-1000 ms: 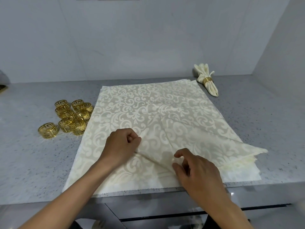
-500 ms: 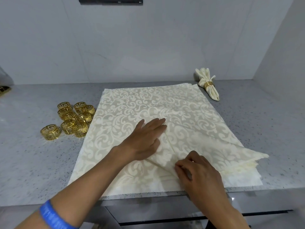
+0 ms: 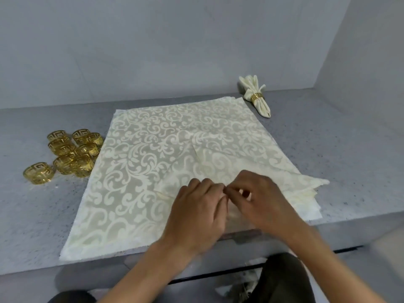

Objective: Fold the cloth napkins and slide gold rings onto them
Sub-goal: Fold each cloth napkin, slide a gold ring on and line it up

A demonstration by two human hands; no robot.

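A cream napkin (image 3: 153, 162) with a swirly pattern lies spread out on the grey counter (image 3: 341, 171), on top of more napkins. Its right part is folded over toward the middle. Both hands meet at the near edge of that fold. The left hand (image 3: 196, 213) has its fingers curled, and the right hand (image 3: 260, 200) does too. Their fingertips touch, and they seem to pinch the cloth, but the picture is blurry there. A pile of gold rings (image 3: 72, 152) sits just left of the napkin. A finished napkin (image 3: 256, 95), rolled up with a gold ring around it, lies at the back right near the wall (image 3: 175, 51).
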